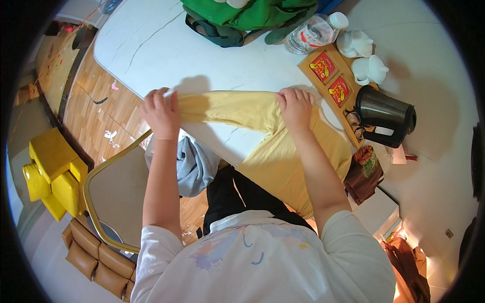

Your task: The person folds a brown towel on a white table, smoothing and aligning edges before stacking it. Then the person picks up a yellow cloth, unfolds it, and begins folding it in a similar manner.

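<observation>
A yellow long-sleeved garment [288,166] lies partly on the white marble-patterned table [151,57], and its lower part hangs over the edge towards me. One sleeve is stretched straight across the tabletop. My left hand [161,113] grips the sleeve's end near the table's left edge. At the shoulder end of that sleeve, my right hand [297,108] holds the cloth between thumb and fingers. The other sleeve cannot be made out.
Along the right side stand a wooden tray [308,66], a dark electric kettle [384,113], eyeglasses [354,118], white lidded cups [369,70] and a plastic bottle [312,34]. A green bag [250,15] lies at the back. Grey cloth [195,166] hangs below the table edge, beside a gold-framed mirror [117,189].
</observation>
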`<action>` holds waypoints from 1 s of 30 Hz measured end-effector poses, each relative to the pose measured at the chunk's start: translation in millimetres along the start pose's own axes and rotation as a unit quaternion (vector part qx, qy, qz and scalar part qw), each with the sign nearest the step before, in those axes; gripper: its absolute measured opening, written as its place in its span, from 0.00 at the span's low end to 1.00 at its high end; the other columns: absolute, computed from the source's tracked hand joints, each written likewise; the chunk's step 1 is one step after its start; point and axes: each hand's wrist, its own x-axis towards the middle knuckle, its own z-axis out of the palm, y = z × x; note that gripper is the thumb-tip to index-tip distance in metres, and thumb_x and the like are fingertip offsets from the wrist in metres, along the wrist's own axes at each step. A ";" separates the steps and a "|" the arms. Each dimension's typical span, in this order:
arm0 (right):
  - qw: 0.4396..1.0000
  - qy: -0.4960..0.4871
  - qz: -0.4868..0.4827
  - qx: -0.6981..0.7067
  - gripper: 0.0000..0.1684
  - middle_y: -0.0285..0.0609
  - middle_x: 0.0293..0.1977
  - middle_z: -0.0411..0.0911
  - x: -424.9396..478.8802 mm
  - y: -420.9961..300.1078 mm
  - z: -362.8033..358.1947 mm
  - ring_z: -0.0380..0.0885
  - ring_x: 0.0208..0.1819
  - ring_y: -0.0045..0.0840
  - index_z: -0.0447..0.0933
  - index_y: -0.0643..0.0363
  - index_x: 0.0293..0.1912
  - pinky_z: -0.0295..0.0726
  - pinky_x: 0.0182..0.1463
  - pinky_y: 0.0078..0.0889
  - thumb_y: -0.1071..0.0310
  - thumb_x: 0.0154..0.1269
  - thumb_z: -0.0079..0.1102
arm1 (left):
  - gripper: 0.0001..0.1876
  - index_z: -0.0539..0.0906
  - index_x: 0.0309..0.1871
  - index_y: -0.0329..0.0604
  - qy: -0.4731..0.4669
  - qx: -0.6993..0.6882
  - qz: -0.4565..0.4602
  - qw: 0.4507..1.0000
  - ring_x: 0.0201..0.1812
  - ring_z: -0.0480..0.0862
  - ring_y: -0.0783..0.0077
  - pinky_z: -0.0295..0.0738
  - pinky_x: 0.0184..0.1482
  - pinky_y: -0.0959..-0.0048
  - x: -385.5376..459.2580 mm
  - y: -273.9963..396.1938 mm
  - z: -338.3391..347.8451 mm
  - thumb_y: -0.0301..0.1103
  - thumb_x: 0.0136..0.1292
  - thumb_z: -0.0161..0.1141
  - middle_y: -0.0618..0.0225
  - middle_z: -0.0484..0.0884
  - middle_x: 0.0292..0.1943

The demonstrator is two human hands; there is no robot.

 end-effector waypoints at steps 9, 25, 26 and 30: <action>0.977 -0.116 -0.135 0.117 0.32 0.36 0.70 0.68 -31.1 -93.5 -4.0 0.62 0.74 0.35 0.72 0.42 0.68 0.56 0.75 0.53 0.56 0.65 0.62 | 0.21 0.81 0.61 0.48 -0.291 -0.157 0.136 0.934 0.72 0.71 0.55 0.59 0.74 0.47 -42.4 79.5 0.4 0.39 0.65 0.64 0.62 0.74 0.70; 0.978 -0.143 -0.126 0.082 0.35 0.34 0.74 0.63 -33.1 -91.6 -3.6 0.56 0.77 0.34 0.69 0.39 0.71 0.44 0.78 0.57 0.45 0.68 0.59 | 0.21 0.82 0.52 0.39 -0.240 -0.030 -0.246 0.938 0.41 0.81 0.53 0.73 0.49 0.53 -8.6 -10.1 -12.5 0.46 0.63 0.67 0.59 0.85 0.37; 0.977 -0.142 -0.127 0.099 0.33 0.35 0.73 0.65 -32.2 -91.7 -5.1 0.57 0.77 0.35 0.71 0.41 0.70 0.45 0.78 0.58 0.47 0.68 0.60 | 0.20 0.82 0.49 0.38 -0.242 -0.030 -0.243 0.939 0.41 0.81 0.52 0.74 0.48 0.54 -9.1 -12.3 -11.1 0.45 0.63 0.67 0.58 0.84 0.36; 0.986 -0.080 -0.066 0.128 0.24 0.38 0.67 0.72 -28.8 -80.0 -15.1 0.66 0.72 0.37 0.79 0.47 0.61 0.55 0.75 0.56 0.59 0.66 0.62 | 0.16 0.80 0.47 0.36 -0.143 -0.055 -0.227 0.962 0.38 0.82 0.57 0.77 0.43 0.61 -20.4 -21.8 -5.1 0.40 0.66 0.66 0.58 0.84 0.34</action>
